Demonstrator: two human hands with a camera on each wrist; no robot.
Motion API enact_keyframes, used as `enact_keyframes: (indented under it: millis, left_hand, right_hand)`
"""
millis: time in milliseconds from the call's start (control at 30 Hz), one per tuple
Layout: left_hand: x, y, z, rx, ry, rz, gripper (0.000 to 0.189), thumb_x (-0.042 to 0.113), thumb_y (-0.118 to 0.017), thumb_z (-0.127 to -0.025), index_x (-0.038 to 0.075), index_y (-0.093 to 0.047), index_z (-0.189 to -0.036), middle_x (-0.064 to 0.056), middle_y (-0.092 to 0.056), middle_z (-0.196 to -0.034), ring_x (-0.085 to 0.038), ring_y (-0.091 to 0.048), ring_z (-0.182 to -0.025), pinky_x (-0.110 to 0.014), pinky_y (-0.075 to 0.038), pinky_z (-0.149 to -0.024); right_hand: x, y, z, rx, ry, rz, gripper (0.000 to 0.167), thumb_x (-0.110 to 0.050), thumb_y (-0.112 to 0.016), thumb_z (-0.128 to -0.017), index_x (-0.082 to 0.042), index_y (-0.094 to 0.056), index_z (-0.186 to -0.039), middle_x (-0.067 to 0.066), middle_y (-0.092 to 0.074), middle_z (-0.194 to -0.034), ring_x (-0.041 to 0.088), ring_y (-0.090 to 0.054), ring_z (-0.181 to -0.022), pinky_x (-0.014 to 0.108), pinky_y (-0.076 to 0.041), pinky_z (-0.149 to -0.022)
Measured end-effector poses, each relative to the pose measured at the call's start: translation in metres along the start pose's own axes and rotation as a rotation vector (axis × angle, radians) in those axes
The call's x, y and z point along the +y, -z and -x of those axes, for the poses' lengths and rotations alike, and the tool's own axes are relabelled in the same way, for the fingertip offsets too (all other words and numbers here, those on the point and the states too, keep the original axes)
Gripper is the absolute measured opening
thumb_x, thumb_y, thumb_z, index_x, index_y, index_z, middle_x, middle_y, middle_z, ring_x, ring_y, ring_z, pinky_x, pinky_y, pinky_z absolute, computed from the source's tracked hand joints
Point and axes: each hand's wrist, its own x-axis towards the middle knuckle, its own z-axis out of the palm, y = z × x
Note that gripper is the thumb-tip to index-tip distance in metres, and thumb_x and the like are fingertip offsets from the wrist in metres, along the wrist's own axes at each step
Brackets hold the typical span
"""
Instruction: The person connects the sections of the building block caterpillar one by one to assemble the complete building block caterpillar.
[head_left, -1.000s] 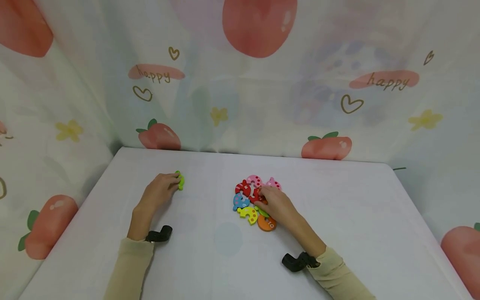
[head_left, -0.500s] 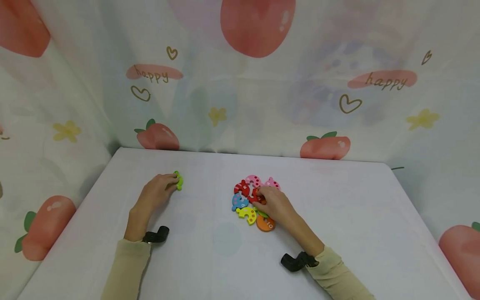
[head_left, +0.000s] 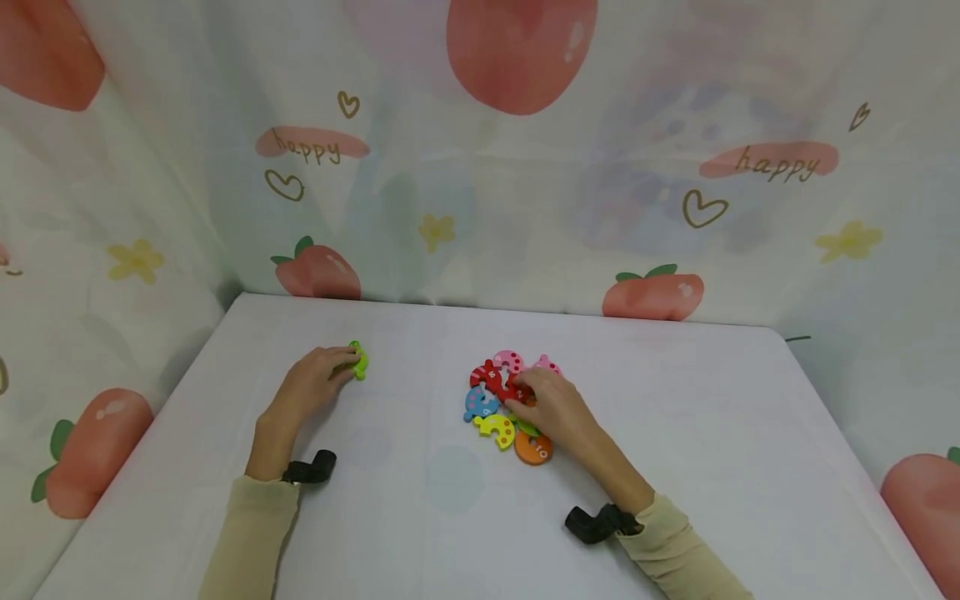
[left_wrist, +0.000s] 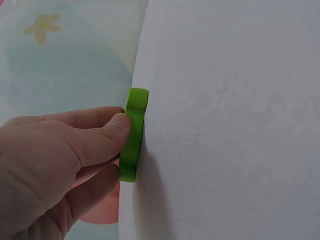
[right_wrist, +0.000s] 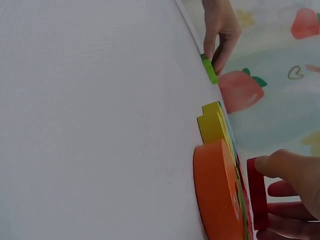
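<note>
My left hand (head_left: 311,383) pinches a bright green figure-shaped piece (left_wrist: 133,142) between thumb and fingers, at the left of the table. Over the cluster of colourful wooden animal pieces, my right hand (head_left: 558,408) grips a red piece (right_wrist: 258,195) by its edge. In the right wrist view that red piece stands apart from the others. Around it lie a yellow spotted piece (head_left: 494,429), a round orange piece (head_left: 533,448), a blue piece (head_left: 480,403), a red striped piece (head_left: 483,375) and pink spotted pieces (head_left: 509,360). My right hand partly covers a green piece (head_left: 528,426).
A white-covered table (head_left: 420,533) lies beneath both hands. Behind it and along the left hangs a curtain (head_left: 510,208) printed with fruit, hearts and flowers. Each wrist wears a black camera mount, such as the right one (head_left: 600,524).
The red piece in my right hand has shifted slightly left over the cluster. My left hand stays almost in place with the green piece.
</note>
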Motion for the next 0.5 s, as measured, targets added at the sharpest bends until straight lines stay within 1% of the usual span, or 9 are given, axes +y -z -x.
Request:
enact_keyframes:
  millis: [67,200,300,367,500]
  left_hand:
    - [-0.001,0.001,0.000,0.003,-0.004,-0.005,0.034,0.008,-0.068,-0.089,0.004,-0.066,-0.123,-0.015,-0.062,-0.132,-0.037,-0.057,-0.121,-0.053,-0.045,-0.103]
    - [-0.002,0.001,0.001,-0.001,-0.001,-0.017,0.035,0.009,-0.067,-0.090,0.005,-0.066,-0.124,-0.015,-0.062,-0.133,-0.037,-0.057,-0.120,-0.053,-0.046,-0.102]
    - [-0.004,0.002,0.001,-0.010,0.008,-0.026,0.035,0.011,-0.066,-0.091,0.006,-0.065,-0.125,-0.014,-0.061,-0.135,-0.037,-0.056,-0.122,-0.054,-0.046,-0.101]
    - [-0.005,0.001,0.001,-0.013,0.006,-0.028,0.035,0.011,-0.066,-0.091,0.007,-0.065,-0.125,-0.014,-0.060,-0.135,-0.038,-0.055,-0.123,-0.055,-0.045,-0.102]
    - [-0.007,0.001,0.001,-0.005,-0.018,-0.025,0.035,0.010,-0.067,-0.090,0.005,-0.066,-0.125,-0.016,-0.061,-0.134,-0.038,-0.056,-0.122,-0.054,-0.045,-0.102]
  right_hand:
    - [-0.003,0.000,0.000,0.017,0.025,-0.022,0.038,-0.026,-0.078,-0.082,-0.005,-0.069,-0.113,0.010,-0.069,-0.114,0.025,-0.063,-0.106,0.038,-0.058,-0.087]
    - [-0.011,-0.003,-0.003,0.056,0.092,-0.062,0.036,-0.024,-0.078,-0.082,-0.005,-0.070,-0.112,0.011,-0.069,-0.114,0.026,-0.062,-0.107,0.037,-0.059,-0.084]
    - [-0.019,-0.007,-0.007,0.083,0.139,-0.081,0.035,-0.024,-0.079,-0.081,-0.007,-0.071,-0.111,0.010,-0.069,-0.116,0.027,-0.061,-0.113,0.039,-0.058,-0.088]
    - [-0.025,-0.011,-0.011,0.095,0.166,-0.098,0.035,-0.024,-0.079,-0.081,-0.008,-0.071,-0.110,0.010,-0.069,-0.116,0.026,-0.061,-0.114,0.038,-0.058,-0.088]
    - [-0.043,-0.019,-0.022,0.121,0.237,-0.142,0.033,-0.024,-0.079,-0.081,-0.008,-0.072,-0.109,0.010,-0.069,-0.115,0.024,-0.062,-0.109,0.034,-0.058,-0.086]
